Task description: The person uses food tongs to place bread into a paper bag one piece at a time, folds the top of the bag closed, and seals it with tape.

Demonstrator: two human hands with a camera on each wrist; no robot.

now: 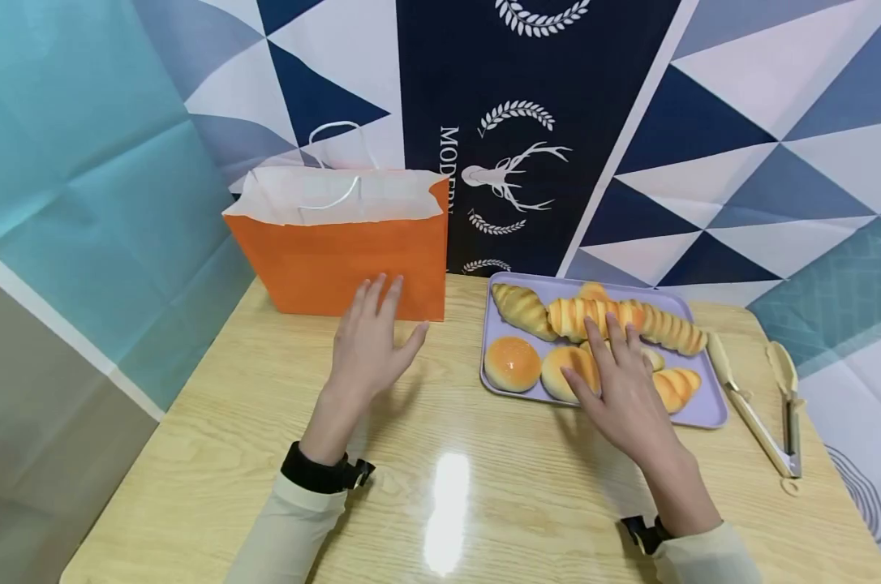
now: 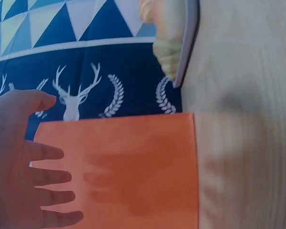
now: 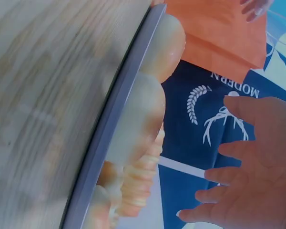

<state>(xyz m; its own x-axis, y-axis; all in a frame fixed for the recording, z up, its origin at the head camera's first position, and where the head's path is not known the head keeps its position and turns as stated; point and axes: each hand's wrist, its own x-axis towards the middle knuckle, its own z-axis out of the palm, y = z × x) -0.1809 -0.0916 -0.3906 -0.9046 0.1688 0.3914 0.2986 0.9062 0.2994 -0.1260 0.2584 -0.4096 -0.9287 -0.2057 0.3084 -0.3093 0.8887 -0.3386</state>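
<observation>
My left hand (image 1: 365,349) hovers in front of an orange paper bag (image 1: 338,259) with a white inside and white cord handles; its fingers are spread and hold nothing. In the left wrist view those fingers (image 2: 55,176) stand apart from the bag's face. My right hand (image 1: 623,397) is held over a lilac tray (image 1: 706,405) of bread, fingers extended and nothing gripped. On the tray lie round buns (image 1: 512,364), ridged rolls (image 1: 674,328) and a croissant-like roll (image 1: 522,310). The right hand hides part of the bread.
Tongs (image 1: 758,430) with beige tips lie right of the tray, and a second beige tip (image 1: 782,369) belongs to their other arm. A patterned cloth wall (image 1: 703,162) rises behind the wooden table (image 1: 214,454). A teal cloth (image 1: 83,203) borders the left.
</observation>
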